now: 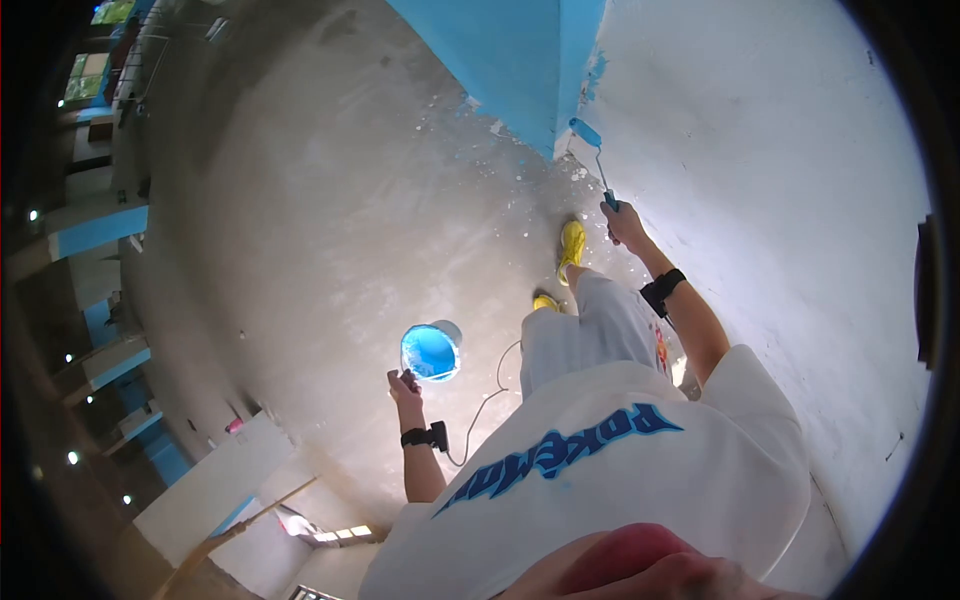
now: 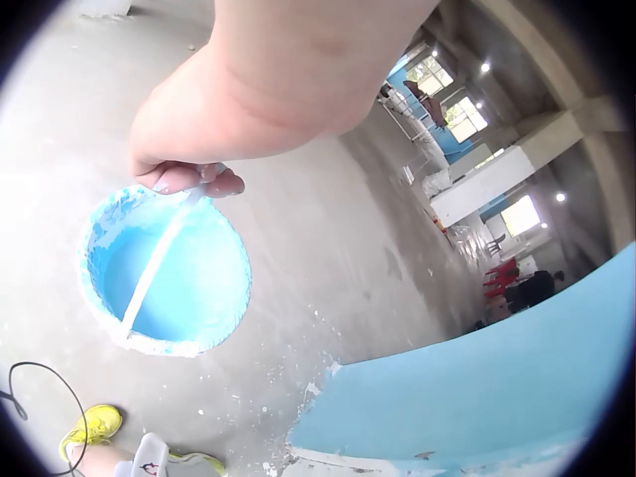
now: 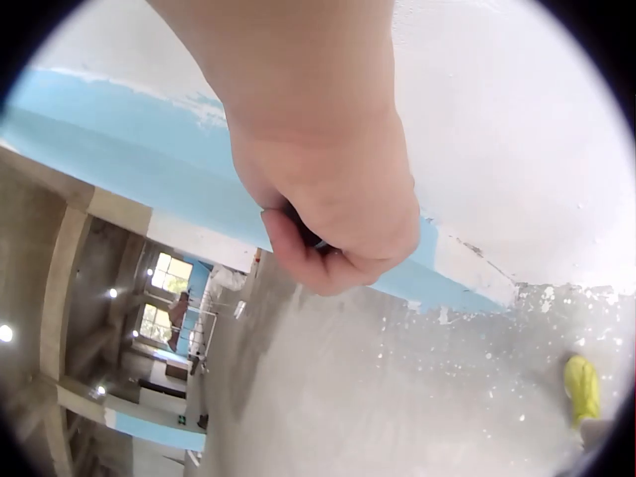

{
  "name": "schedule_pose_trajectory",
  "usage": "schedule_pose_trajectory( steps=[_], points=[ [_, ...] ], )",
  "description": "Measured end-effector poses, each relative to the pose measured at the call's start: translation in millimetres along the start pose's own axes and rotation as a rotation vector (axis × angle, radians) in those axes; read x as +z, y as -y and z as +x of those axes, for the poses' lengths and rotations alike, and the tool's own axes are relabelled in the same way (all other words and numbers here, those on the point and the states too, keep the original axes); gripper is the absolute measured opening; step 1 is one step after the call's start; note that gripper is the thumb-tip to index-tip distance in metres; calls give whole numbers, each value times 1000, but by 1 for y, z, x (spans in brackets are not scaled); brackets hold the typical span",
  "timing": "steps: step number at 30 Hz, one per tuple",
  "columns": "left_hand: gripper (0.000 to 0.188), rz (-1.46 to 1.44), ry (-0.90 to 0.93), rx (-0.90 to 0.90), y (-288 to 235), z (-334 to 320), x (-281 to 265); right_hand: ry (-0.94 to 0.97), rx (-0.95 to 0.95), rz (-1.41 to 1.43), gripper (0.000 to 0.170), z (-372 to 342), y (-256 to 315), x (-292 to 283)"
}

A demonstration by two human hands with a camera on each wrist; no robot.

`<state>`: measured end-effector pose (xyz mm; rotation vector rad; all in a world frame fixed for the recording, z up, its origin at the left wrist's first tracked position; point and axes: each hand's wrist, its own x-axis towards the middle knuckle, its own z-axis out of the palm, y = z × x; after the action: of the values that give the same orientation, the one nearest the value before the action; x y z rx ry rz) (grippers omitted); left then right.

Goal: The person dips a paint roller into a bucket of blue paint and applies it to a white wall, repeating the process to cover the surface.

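Observation:
My left hand (image 1: 405,388) grips the handle of a bucket (image 1: 453,330) of light blue paint (image 1: 430,352), held out over the floor. In the left wrist view, the white handle (image 2: 151,273) runs across the bucket's mouth up to the curled fingers, and paint coats the rim. My right hand (image 1: 627,228) grips a paint roller (image 1: 585,132) by its dark handle. The blue-coated sleeve points away from me, close by the white wall (image 1: 760,200) near its blue edge. In the right wrist view, the hand (image 3: 333,214) hides most of the roller.
A blue-painted wall section (image 1: 510,60) meets the white wall at a corner ahead. Paint specks dot the concrete floor (image 1: 300,200) near yellow shoes (image 1: 571,245). A cable (image 1: 480,405) hangs from the left wrist camera. A board-like white block (image 1: 215,480) stands at lower left.

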<state>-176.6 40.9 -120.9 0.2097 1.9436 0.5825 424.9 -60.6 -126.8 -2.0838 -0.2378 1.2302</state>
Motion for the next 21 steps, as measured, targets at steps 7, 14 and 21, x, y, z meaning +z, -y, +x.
schedule_pose_trajectory(
  steps=[7, 14, 21],
  points=[
    [41, 94, -34, 187, -8, 9, -3, -348, -467, -238, 27, -38, -76, -13],
    [42, 144, 1, 313, -17, 30, 1, -375, -583, 6, 24, -21, -78, -11],
    [43, 87, 23, 444, -22, 59, 4, -607, -725, -67, 41, -29, -64, 2]
  ],
)
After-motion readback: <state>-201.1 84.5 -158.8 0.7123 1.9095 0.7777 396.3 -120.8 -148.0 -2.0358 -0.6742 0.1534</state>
